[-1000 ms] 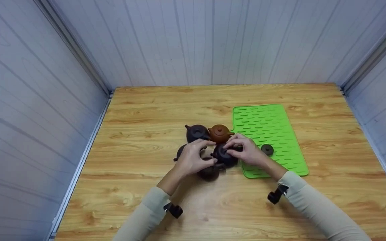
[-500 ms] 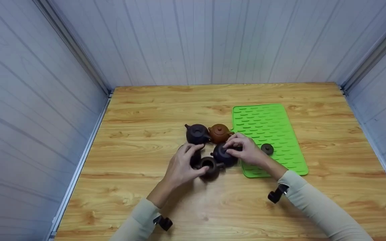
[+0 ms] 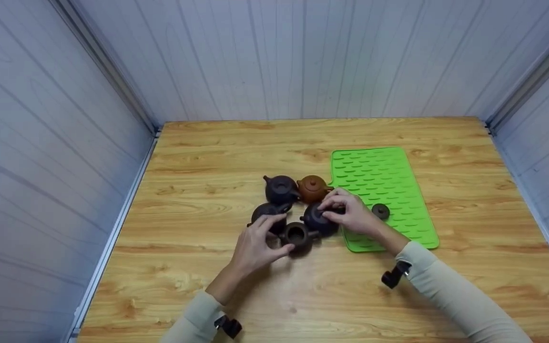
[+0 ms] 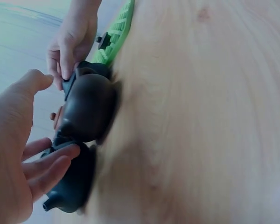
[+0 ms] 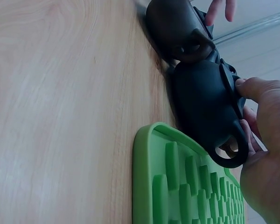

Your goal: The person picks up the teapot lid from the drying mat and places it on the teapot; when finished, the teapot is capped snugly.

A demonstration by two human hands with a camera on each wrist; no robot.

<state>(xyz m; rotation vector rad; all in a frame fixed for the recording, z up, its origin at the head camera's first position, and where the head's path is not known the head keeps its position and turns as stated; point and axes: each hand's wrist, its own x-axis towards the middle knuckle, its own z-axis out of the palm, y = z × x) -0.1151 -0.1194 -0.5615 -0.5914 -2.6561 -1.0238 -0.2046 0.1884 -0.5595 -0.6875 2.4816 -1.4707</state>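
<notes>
My right hand (image 3: pixel 350 214) pinches the lid (image 5: pixel 231 86) of a black teapot (image 5: pixel 203 100) at the left edge of the green mat. To its lower left stands a dark brown teapot (image 3: pixel 297 237) without a lid, its round mouth showing. My left hand (image 3: pixel 255 245) hovers beside that pot, thumb and fingers spread apart and holding nothing. Under its fingertips is another dark teapot (image 3: pixel 267 214), partly covered by the hand; its spout shows in the left wrist view. A round dark lid (image 3: pixel 380 212) with a knob lies on the mat.
Behind the hands stand a dark teapot (image 3: pixel 280 189) and a reddish-brown lidded teapot (image 3: pixel 312 188), close together. The ribbed green mat (image 3: pixel 374 166) lies on the right part of the wooden table (image 3: pixel 198 162). Pale panel walls (image 3: pixel 274 57) enclose the back and sides.
My left hand has drawn back left and toward me from above the brown teapot, uncovering its mouth and the dark teapot beside it. The right hand stays in place.
</notes>
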